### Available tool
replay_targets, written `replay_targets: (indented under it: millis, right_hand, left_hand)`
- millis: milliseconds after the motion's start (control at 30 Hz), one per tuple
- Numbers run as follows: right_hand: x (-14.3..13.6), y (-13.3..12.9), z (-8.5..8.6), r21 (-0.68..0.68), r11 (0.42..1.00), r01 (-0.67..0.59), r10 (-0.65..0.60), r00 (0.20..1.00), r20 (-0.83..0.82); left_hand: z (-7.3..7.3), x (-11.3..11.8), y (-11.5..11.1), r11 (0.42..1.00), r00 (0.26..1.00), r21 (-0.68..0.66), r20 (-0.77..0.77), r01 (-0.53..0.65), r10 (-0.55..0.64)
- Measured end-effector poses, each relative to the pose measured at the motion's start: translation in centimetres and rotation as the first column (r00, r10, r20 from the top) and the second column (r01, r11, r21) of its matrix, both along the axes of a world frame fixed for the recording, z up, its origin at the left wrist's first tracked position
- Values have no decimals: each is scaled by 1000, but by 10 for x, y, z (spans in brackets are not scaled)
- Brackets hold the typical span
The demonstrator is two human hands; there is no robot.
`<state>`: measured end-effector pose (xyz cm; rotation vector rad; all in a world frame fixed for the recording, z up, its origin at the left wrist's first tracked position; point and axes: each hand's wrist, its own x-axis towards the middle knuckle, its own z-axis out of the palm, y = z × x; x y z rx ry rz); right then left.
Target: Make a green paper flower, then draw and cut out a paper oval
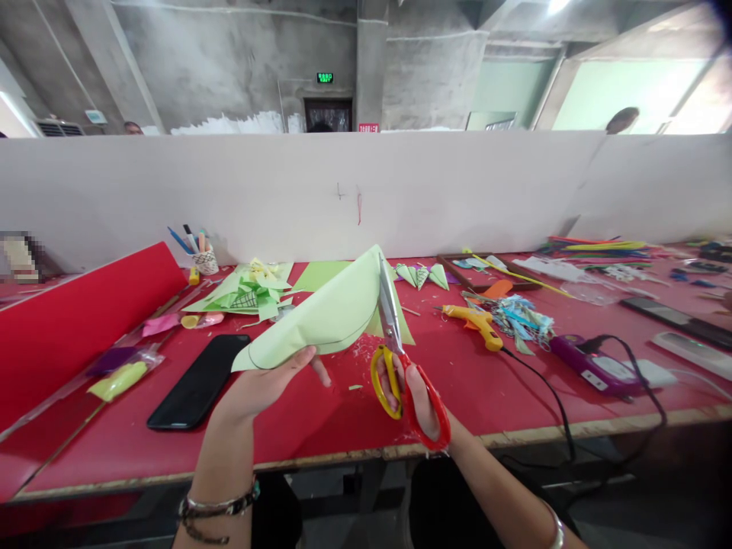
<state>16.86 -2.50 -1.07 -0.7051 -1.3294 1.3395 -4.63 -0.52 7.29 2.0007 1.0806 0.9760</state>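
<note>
While left hand (pixel 268 381) grips green paper (pixel 320 313), scissors (pixel 400 358) in right hand (pixel 415 400)

Green exit sign (pixel 325 78) above doorway, red wall sign (pixel 369 127): lettering illegible.

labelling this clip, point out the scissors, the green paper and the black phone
scissors (pixel 390 316), head view, on the blades
green paper (pixel 320 320), head view, middle of the folded sheet
black phone (pixel 200 381), head view, centre of its screen

head view: worn on the person's head, above the near edge of the table (pixel 515 396) | faces forward and slightly down, toward the far white partition (pixel 171 191) | close over the hands, wide-angle | only one view, nothing shared
</note>
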Motion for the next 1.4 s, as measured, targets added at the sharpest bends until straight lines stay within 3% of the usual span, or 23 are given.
replay_targets:
  millis: [200, 667, 967, 1300, 1367, 1400]
  right_hand:
    - [0, -1, 4, 21, 1000, 15, -16, 999, 45]
    - [3, -1, 1, 33, 998, -48, 45, 996, 77]
    - [3, 1, 3, -52, 999, -10, 15, 994, 105]
    - [0, 0, 2, -95, 995, 2, 9, 993, 119]
    - [-1, -1, 4, -98, 995, 6, 6, 993, 122]
    - [-1, -2, 5, -97, 995, 11, 1, 992, 124]
  left_hand:
    - [2, -8, 0, 999, 998, -15, -41, 38, -38]
    - [-2, -21, 1, 999, 990, -35, -139, -9, 4]
    - [-3, -28, 3, 1000, 984, -23, -177, -16, 12]
    - [-5, -28, 3, 991, 998, -116, 2, -65, 66]
    - [-8, -24, 6, 965, 966, -218, 179, -145, 186]
    - [-9, -21, 9, 936, 910, -292, 302, -195, 283]
